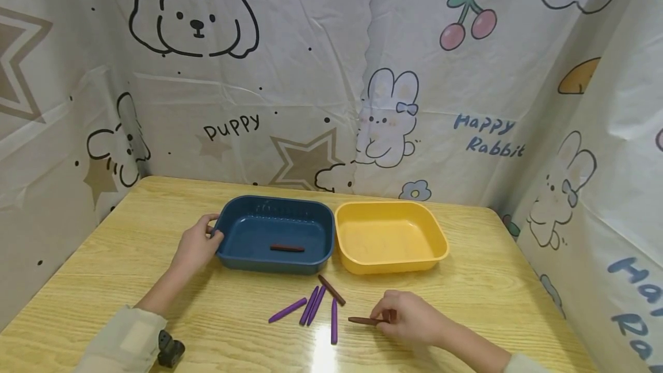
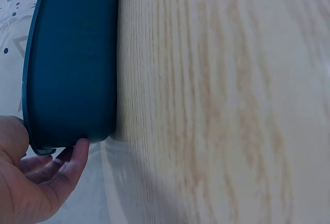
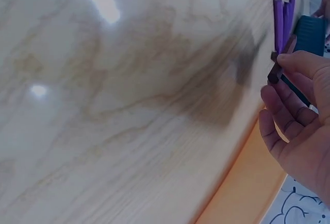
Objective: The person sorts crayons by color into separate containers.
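My left hand (image 1: 195, 242) grips the left end of a dark blue plastic basin (image 1: 274, 265); in the left wrist view its thumb is at the rim and the fingers curl below. Inside that basin lies one brown crayon (image 1: 287, 248). With thumb and fingers, my right hand (image 1: 411, 318) pinches another brown crayon (image 1: 362, 320), its tapered tip pointing left, in front of the yellow basin (image 1: 392, 267). Several purple crayons (image 1: 288, 310) lie loose on the table left of that hand, along with a third brown crayon (image 1: 331, 290) close to the blue basin.
Both basins stand side by side toward the back of the wood-grain table (image 1: 119, 246), their adjoining ends close together. A white printed cloth (image 1: 311, 85) hangs behind the table and along both sides. Near my left sleeve is a small black device (image 1: 170, 350).
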A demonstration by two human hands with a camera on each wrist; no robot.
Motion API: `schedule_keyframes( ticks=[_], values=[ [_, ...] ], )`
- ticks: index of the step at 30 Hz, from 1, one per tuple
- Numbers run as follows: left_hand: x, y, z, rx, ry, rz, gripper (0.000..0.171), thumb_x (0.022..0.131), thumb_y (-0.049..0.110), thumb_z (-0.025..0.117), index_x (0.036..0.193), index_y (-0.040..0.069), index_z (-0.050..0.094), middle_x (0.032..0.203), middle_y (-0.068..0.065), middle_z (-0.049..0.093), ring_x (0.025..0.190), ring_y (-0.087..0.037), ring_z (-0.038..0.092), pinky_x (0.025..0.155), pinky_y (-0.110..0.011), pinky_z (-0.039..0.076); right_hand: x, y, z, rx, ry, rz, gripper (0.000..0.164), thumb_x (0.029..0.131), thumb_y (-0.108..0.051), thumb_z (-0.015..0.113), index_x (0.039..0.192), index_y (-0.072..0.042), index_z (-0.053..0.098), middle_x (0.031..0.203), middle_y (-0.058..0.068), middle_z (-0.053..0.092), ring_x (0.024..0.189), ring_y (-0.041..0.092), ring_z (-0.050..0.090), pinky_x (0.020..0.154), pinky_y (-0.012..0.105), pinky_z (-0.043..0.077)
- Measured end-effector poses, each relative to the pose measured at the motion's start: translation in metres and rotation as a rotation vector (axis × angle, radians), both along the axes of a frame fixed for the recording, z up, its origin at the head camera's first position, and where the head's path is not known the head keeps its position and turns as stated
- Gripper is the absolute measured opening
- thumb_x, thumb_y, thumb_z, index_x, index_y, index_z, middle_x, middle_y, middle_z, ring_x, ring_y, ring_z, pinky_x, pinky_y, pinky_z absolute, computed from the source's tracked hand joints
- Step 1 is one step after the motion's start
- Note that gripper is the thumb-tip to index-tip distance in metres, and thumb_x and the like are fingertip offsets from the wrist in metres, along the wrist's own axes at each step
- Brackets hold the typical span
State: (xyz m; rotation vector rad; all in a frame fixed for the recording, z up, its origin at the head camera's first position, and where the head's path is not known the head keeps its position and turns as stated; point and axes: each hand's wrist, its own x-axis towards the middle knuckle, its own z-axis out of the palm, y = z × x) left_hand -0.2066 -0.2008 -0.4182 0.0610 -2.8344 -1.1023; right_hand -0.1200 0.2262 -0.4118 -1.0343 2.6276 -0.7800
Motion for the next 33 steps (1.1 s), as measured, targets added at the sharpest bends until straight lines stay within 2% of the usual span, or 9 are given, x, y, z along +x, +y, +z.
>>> schedule_keyframes(
  ticks=[20,33],
  values=[
    [0.002,0.001,0.002,0.020,-0.021,0.000,0.047,0.092,0.013,0.042,0.136,-0.003,0.039,0.108,-0.027,0.059,0.072,-0.021,0.057,0.056,-0.027,0.041,-0.018,-0.004,0.010,-0.008,0.063,-0.030,0.011,0.081,-0.010,0.069,0.092,-0.013,0.071,0.075,-0.011,0.058,0.070,-0.001,0.051,0.062,0.018,0.046],
    [0.003,0.002,0.001,0.017,-0.019,0.002,0.047,0.092,0.012,0.043,0.136,-0.004,0.039,0.106,-0.026,0.059,0.068,-0.019,0.054,0.054,-0.028,0.039,-0.038,-0.013,0.016,0.002,0.076,-0.063,0.012,0.081,-0.011,0.070,0.093,-0.012,0.071,0.076,-0.009,0.056,0.071,0.005,0.052,0.064,0.020,0.046]
  ],
)
